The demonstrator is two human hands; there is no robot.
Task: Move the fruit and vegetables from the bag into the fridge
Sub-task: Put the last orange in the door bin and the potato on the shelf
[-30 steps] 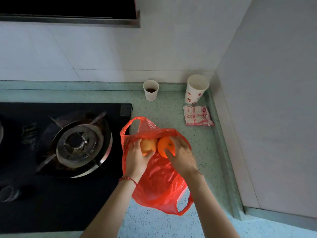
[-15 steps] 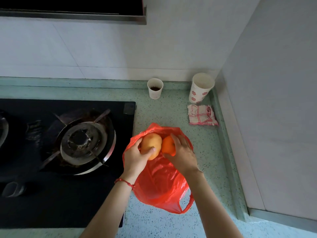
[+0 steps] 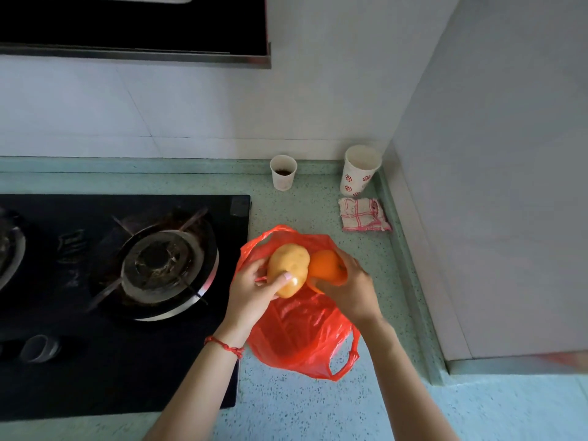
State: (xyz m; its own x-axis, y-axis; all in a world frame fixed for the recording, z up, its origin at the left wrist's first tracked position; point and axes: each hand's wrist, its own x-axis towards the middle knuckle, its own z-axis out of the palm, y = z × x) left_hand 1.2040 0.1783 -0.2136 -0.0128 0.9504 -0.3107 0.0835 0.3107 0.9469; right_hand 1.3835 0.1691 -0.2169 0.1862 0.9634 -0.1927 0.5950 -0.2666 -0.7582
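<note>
Yellow potato (image 3: pixel 288 268) upright in left hand (image 3: pixel 251 297), orange (image 3: pixel 326 265) in right hand (image 3: pixel 353 291)

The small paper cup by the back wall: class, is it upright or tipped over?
Upright. The small paper cup stands on its base on the countertop, its round rim facing up, with something dark visible inside at the bottom.

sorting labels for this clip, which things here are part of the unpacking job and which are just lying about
Part of the job:
- potato, held in the left hand
- orange, held in the right hand
- red plastic bag on the counter

Just lying about:
- small paper cup
- patterned paper cup
- checked cloth
- gas hob
</note>
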